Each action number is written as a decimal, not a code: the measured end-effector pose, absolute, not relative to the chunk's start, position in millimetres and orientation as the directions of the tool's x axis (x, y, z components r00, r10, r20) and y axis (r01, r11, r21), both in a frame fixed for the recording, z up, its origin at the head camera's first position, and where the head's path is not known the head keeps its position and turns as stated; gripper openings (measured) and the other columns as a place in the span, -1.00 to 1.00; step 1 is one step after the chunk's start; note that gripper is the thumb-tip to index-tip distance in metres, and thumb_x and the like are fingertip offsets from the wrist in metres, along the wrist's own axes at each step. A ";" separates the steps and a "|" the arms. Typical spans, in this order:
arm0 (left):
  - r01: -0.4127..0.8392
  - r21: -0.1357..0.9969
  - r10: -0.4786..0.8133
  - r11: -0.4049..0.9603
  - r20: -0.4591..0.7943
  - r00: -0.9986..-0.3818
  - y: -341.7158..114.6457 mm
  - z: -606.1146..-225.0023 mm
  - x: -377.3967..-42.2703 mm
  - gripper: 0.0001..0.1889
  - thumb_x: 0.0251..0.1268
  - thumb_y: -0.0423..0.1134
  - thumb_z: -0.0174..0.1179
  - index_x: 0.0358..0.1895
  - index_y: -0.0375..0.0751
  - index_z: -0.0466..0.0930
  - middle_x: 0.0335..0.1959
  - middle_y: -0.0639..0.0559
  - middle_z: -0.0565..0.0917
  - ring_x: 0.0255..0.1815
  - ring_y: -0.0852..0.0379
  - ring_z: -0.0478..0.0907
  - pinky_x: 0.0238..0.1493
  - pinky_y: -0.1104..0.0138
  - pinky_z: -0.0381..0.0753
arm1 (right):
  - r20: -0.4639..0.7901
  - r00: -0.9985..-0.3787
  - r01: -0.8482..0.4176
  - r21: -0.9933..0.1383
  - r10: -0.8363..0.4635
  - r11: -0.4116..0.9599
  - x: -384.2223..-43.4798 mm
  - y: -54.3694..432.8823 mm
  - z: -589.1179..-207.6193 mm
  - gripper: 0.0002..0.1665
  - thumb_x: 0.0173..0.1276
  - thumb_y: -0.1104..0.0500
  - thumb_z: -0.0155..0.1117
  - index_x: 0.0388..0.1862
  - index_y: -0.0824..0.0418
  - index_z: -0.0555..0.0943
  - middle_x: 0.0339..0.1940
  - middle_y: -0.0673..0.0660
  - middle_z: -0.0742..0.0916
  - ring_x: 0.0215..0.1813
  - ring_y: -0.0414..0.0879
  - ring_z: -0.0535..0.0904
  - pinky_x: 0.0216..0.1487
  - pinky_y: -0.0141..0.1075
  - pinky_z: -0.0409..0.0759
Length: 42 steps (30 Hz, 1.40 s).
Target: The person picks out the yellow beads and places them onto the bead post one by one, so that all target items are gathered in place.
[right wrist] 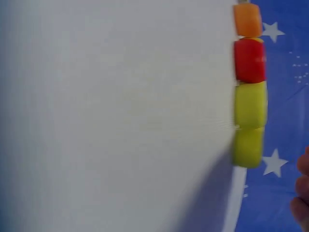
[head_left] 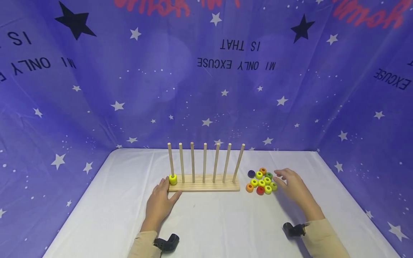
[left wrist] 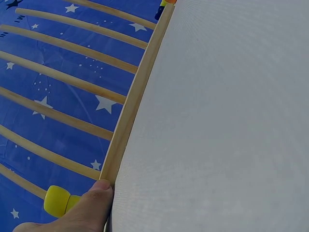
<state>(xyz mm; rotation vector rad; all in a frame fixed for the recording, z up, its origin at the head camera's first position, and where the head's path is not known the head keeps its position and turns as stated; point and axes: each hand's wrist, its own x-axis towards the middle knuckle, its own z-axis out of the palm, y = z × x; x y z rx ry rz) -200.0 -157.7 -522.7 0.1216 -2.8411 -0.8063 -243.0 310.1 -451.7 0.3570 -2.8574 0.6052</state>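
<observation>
A wooden peg rack [head_left: 206, 187] with several upright pegs stands on the table. Yellow beads [head_left: 173, 179] sit low on its leftmost peg. My left hand [head_left: 158, 206] holds the rack's left end, with the thumb [left wrist: 96, 193] on the front edge and the fingers by the end. To the right of the rack lies a loose group of beads, among them a red bead [head_left: 260, 190], an orange bead [head_left: 250, 187], a dark blue bead [head_left: 251, 174], a green bead [head_left: 269, 175] and several yellow ones. My right hand [head_left: 292, 186] hovers just right of them, fingers loosely bent, holding nothing.
The table has a white cloth [head_left: 213, 225]. Blue star-printed curtains [head_left: 206, 89] hang behind it and on both sides. A dark wrist camera [head_left: 167, 243] sits at the left sleeve, another camera [head_left: 293, 229] at the right sleeve.
</observation>
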 end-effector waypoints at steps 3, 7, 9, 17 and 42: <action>-0.027 0.531 -0.127 0.847 0.153 -0.980 -157.0 -522.1 -199.9 -0.10 0.29 0.21 0.23 0.52 -0.28 0.17 0.49 -0.35 0.28 0.45 -0.44 0.27 0.39 -0.26 0.31 | 0.225 -0.957 -0.257 -0.375 -0.181 0.891 -239.1 314.5 -462.1 -0.55 0.45 0.12 0.24 0.19 0.37 0.57 0.03 0.31 0.70 0.00 0.22 0.63 0.02 0.17 0.60; -0.031 0.536 -0.129 0.844 0.147 -0.981 -156.4 -520.8 -199.7 -0.10 0.28 0.21 0.24 0.52 -0.29 0.17 0.49 -0.36 0.28 0.45 -0.43 0.27 0.40 -0.25 0.30 | 0.214 -0.963 -0.237 -0.371 -0.166 0.898 -235.5 318.6 -474.5 -0.54 0.44 0.09 0.25 0.19 0.36 0.57 0.04 0.32 0.69 0.01 0.24 0.63 0.03 0.18 0.60; -0.033 0.535 -0.129 0.844 0.144 -0.981 -156.3 -520.0 -199.4 -0.10 0.28 0.20 0.24 0.52 -0.29 0.17 0.49 -0.36 0.28 0.45 -0.43 0.27 0.40 -0.25 0.31 | 0.221 -0.962 -0.238 -0.373 -0.163 0.897 -234.2 320.4 -480.3 -0.53 0.44 0.08 0.25 0.18 0.36 0.57 0.04 0.33 0.69 0.03 0.25 0.62 0.06 0.20 0.58; -0.032 0.543 -0.129 0.839 0.142 -0.982 -156.7 -517.4 -200.0 -0.10 0.29 0.21 0.23 0.52 -0.28 0.17 0.49 -0.35 0.27 0.46 -0.44 0.25 0.40 -0.26 0.30 | 0.228 -0.962 -0.235 -0.407 -0.151 0.883 -229.6 322.0 -497.7 -0.49 0.40 0.06 0.30 0.20 0.34 0.57 0.11 0.33 0.66 0.21 0.33 0.53 0.27 0.28 0.43; -0.036 0.532 -0.138 0.846 0.153 -0.978 -158.3 -524.5 -201.0 -0.10 0.29 0.19 0.25 0.51 -0.31 0.18 0.49 -0.35 0.29 0.47 -0.40 0.26 0.42 -0.22 0.29 | 0.164 -0.984 -0.126 -0.417 -0.062 0.900 -233.5 319.1 -515.0 -0.38 0.43 -0.03 0.27 0.34 0.27 0.48 0.27 0.34 0.59 0.35 0.33 0.43 0.32 0.28 0.41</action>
